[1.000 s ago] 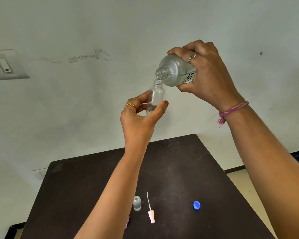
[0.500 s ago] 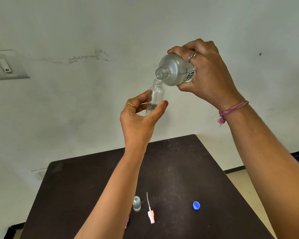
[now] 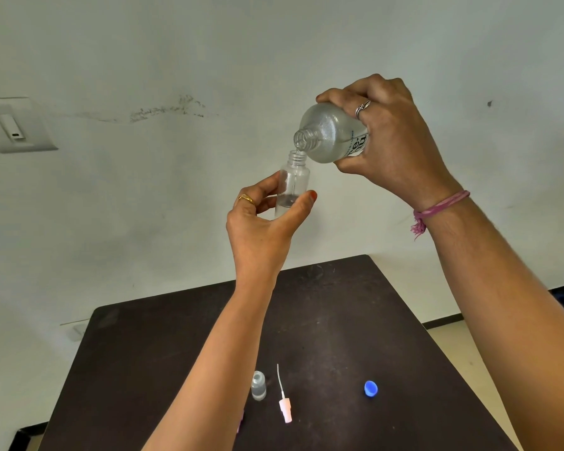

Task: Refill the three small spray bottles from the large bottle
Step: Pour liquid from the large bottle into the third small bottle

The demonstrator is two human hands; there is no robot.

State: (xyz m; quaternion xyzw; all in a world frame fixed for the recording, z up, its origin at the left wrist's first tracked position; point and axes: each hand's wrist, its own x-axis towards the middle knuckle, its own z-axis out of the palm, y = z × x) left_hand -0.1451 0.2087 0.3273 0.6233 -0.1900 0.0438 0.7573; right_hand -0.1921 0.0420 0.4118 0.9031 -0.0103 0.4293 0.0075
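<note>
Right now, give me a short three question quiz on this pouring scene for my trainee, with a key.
1. True or false: the large bottle is tilted, mouth over the small spray bottle.
2. Which hand holds the small spray bottle? A left hand B right hand
3. Fill in: the cap on the table is ____ in colour.

Key: 1 true; 2 A; 3 blue.

Small spray bottle (image 3: 293,185), large bottle (image 3: 331,135): clear glossy plastic. Table (image 3: 339,320): dark matt, scuffed. Cap (image 3: 370,388): blue plastic.
</note>
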